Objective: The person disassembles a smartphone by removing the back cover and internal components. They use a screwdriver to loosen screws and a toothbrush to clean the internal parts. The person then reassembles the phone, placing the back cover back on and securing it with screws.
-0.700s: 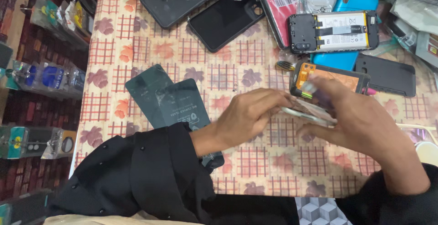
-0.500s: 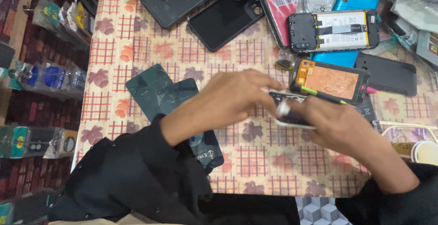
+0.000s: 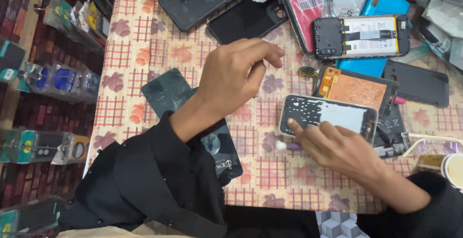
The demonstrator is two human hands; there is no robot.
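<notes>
Your right-hand fingers (image 3: 308,131) press flat on the phone frame (image 3: 328,117) lying on the counter (image 3: 144,59), grasping nothing; your left hand (image 3: 236,74) hovers half-curled, empty. A sideways push could slide the frame against the orange-backed screen (image 3: 357,88) behind. Your palm hides the frame's near edge.

both arms wear long black sleeves of plain cloth that end at the wrists, leaving the left hand (image 3: 236,76) and the right hand (image 3: 337,144) bare. the left sleeve is loose and creased, with a few small dark buttons showing along its folds. no rings, watch or gloves show on either hand.
</notes>
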